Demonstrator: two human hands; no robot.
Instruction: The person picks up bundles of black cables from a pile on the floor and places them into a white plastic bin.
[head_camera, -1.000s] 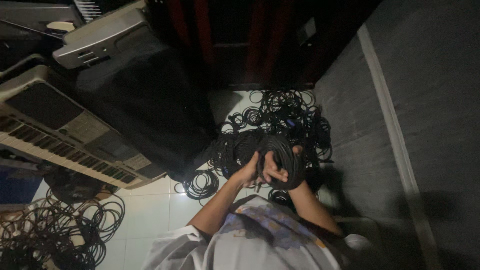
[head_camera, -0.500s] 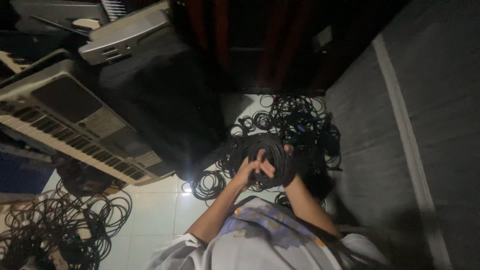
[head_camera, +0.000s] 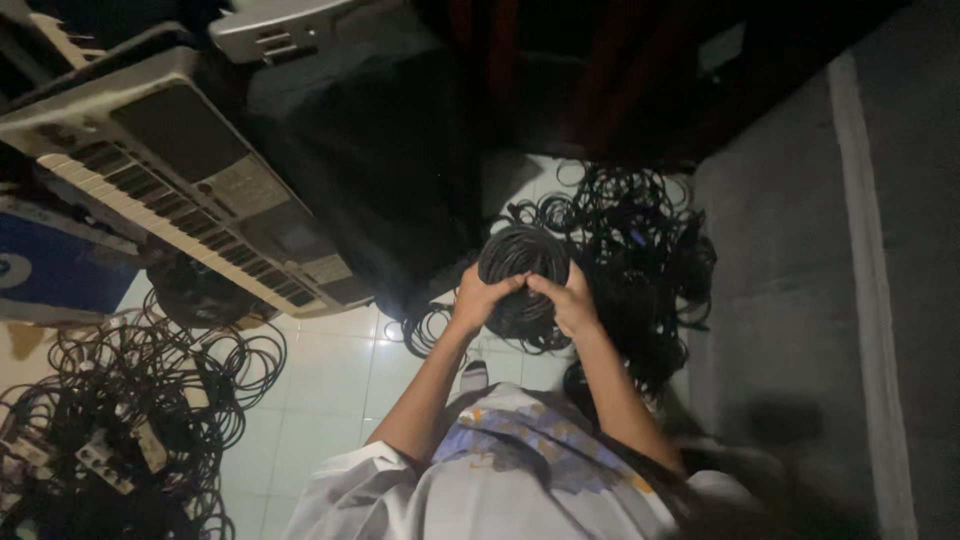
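We hold one neatly wound cable coil (head_camera: 522, 270) gripped between our left hand (head_camera: 478, 295) and right hand (head_camera: 566, 300), while many tangled cables (head_camera: 640, 240) remain on the floor (head_camera: 330, 370).

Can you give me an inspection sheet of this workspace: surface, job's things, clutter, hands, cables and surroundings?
Surface: pale glossy tiled floor, dimly lit.
Job's things: black coiled cable bundle, held up in front of the person.
Clutter: grey electronic keyboard lying at an angle; white power strips among wires.
Hands: left hand and right hand both grip the coil.
Cables: loose black cable pile behind the coil; tangled black cable heap at left.
Surroundings: grey wall at right; dark red curtain behind.
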